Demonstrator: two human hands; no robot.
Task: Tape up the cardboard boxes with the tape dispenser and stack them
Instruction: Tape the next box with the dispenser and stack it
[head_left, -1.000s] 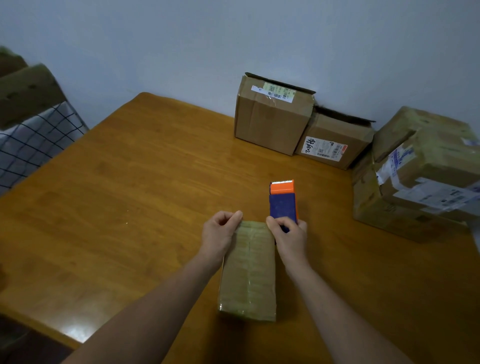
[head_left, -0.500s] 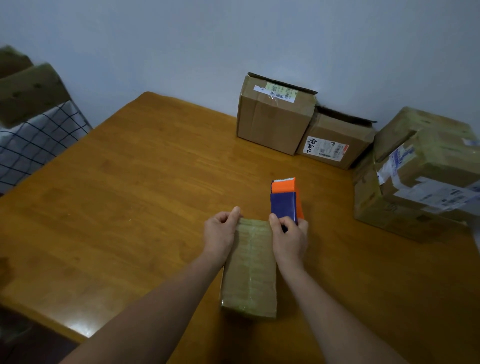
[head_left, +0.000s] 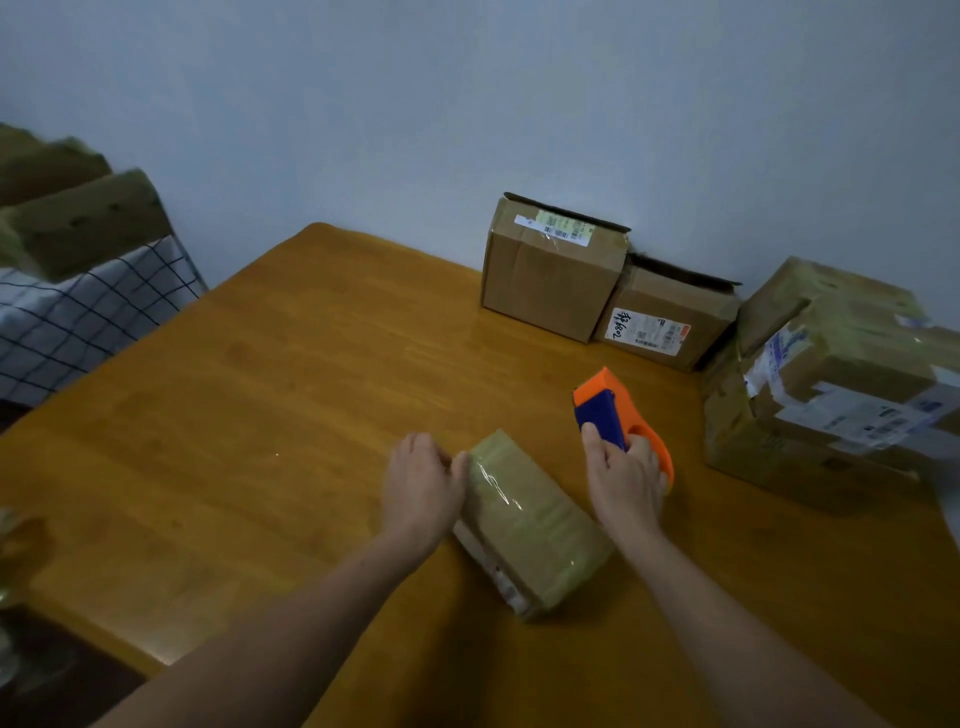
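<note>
Lying near on the surface (head_left: 260, 415), a small box (head_left: 530, 519) is seen wrapped in tape. Its far left end is touched by the left hand (head_left: 423, 488), fingers relaxed. The dispenser (head_left: 608, 410) is gripped by the right hand (head_left: 623, 478), just right of the box. Taped boxes (head_left: 831, 389) are stacked at right; two far boxes (head_left: 550, 270) look untaped, so the task is judged partly done.

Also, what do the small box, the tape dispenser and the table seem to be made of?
Small box: brown cardboard wrapped in clear glossy tape, which shows shiny creases. Tape dispenser: probably hard plastic, with smooth orange and blue parts. Table: wood or wood veneer, varnished; grain lines and reflections show.
</note>
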